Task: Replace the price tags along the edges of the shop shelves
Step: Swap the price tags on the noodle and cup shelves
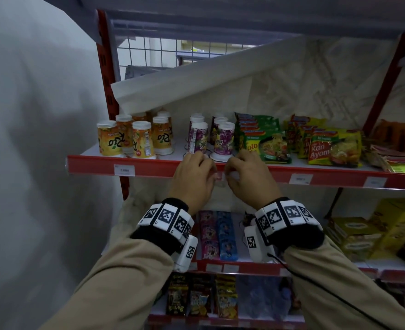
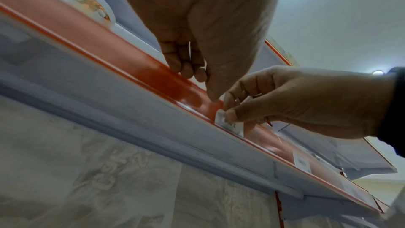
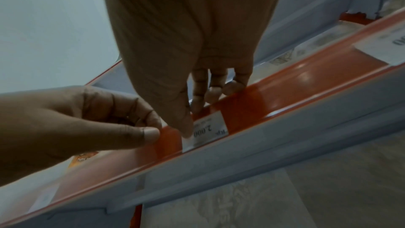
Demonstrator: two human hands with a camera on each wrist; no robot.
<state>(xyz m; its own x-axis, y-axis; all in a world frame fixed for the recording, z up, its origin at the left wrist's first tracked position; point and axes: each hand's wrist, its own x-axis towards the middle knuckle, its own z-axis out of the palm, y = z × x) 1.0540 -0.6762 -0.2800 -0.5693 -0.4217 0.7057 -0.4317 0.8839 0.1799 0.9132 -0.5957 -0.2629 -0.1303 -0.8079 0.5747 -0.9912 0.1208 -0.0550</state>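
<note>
Both hands meet at the glossy red price strip (image 1: 149, 168) that runs along the front edge of the shelf, just below a row of purple-printed cups (image 1: 223, 141). The right hand (image 1: 249, 177) pinches a small white paper price tag (image 3: 206, 130) between thumb and forefinger, its other fingers curled over the strip's top lip. The tag is a flat rectangle printed "Rp 2.000", lying with its long side along the strip and its lower edge tucked in the strip's bottom groove. The left hand (image 1: 193, 179) sits just beside it, fingers curled over the strip's upper edge and thumb pressed to its face, gripping the strip. Further white tags (image 1: 301, 179) sit flat in the same strip to either side.
</note>
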